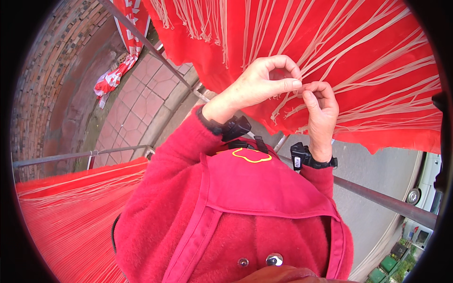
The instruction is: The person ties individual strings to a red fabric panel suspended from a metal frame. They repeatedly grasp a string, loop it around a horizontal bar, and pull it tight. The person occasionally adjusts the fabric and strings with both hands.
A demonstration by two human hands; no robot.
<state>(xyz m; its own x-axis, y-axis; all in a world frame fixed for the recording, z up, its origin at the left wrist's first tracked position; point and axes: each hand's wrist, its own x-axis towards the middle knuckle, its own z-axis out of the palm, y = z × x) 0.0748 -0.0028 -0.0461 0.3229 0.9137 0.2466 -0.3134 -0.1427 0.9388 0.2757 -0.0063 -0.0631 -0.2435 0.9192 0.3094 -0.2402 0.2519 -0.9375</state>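
Pale strands [339, 53] fan out over a red sheet [212, 60], several of them ending in small knots. At the sheet's near side, my left hand [269, 78] has its thumb and forefinger tips pinched at the ends of some strands. My right hand [320, 106] meets it there, thumb against the bent forefinger, its fingertips beside the left thumb. The strand ends between the fingertips are too small to make out fully. Both wrists wear black strapped devices. Other knotted ends hang just below the hands.
Metal rails [382, 201] run on both sides of me. A second red sheet with pale strands [70, 212] lies at lower left. Paving tiles [141, 95], a brick surface [53, 70] and a striped red-and-white cloth [109, 79] are at left; a road and parked vehicles [421, 198] at right.
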